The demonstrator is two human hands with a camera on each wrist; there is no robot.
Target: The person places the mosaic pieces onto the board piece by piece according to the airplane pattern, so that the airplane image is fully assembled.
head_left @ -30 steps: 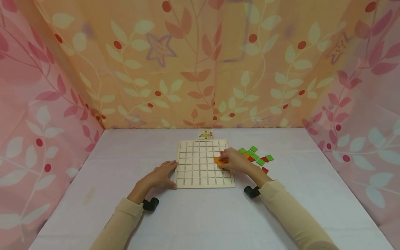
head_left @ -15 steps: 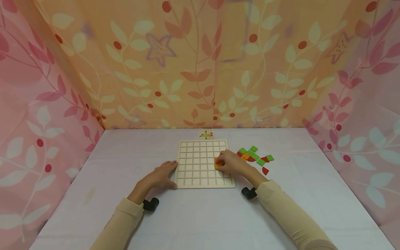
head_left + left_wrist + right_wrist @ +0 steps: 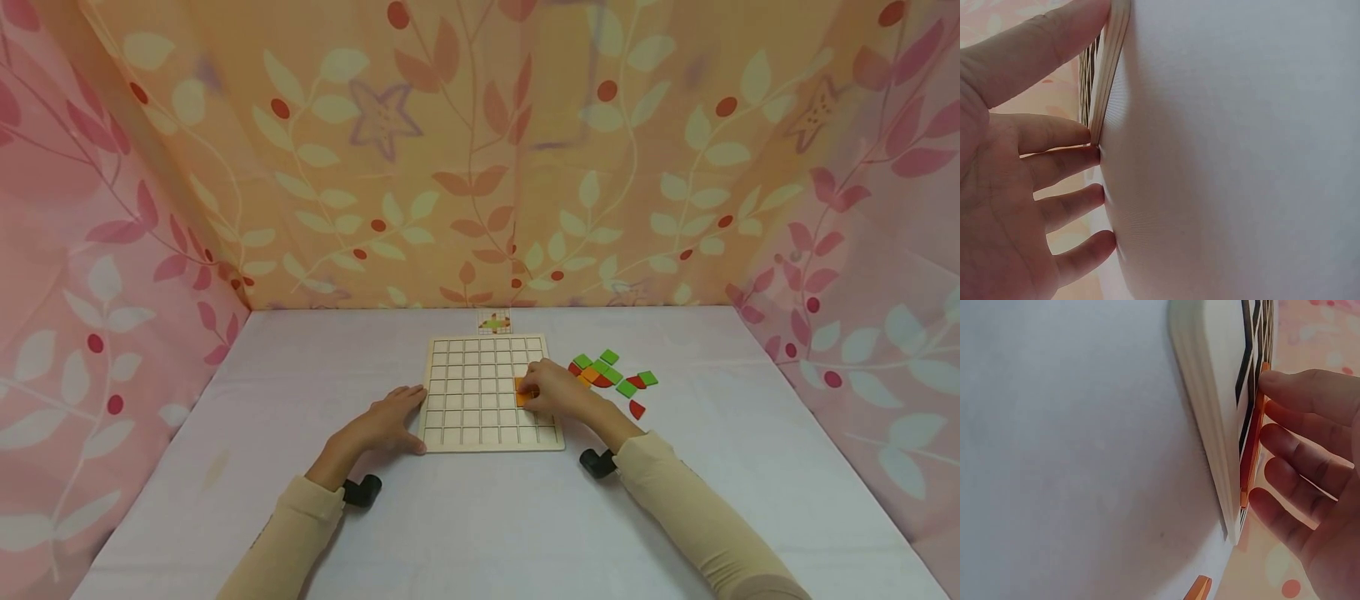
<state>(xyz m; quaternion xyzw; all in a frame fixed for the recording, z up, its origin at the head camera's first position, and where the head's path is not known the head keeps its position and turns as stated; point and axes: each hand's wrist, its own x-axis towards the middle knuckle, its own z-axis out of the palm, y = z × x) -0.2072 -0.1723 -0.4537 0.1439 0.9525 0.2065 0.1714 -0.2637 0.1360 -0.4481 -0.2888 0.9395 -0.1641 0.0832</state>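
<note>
A pale wooden grid board lies flat on the table. My left hand rests at its left edge, thumb by the near corner and fingers spread; the left wrist view shows its fingertips along the board's side. Over the board's right part, my right hand pinches an orange tile lying in the grid, thumb and fingertips on it. In the right wrist view, orange pieces and a dark red piece show under the fingertips. The hand covers much of these pieces in the head view.
Right of the board lie loose green tiles, an orange tile and red rounded pieces. A small pattern card lies beyond the board's far edge. Floral curtains stand behind and at both sides of the white-covered table.
My right hand has shifted slightly left over the board with the orange tile, then stayed there. More loose pieces beside the board are uncovered. My left hand has not moved.
</note>
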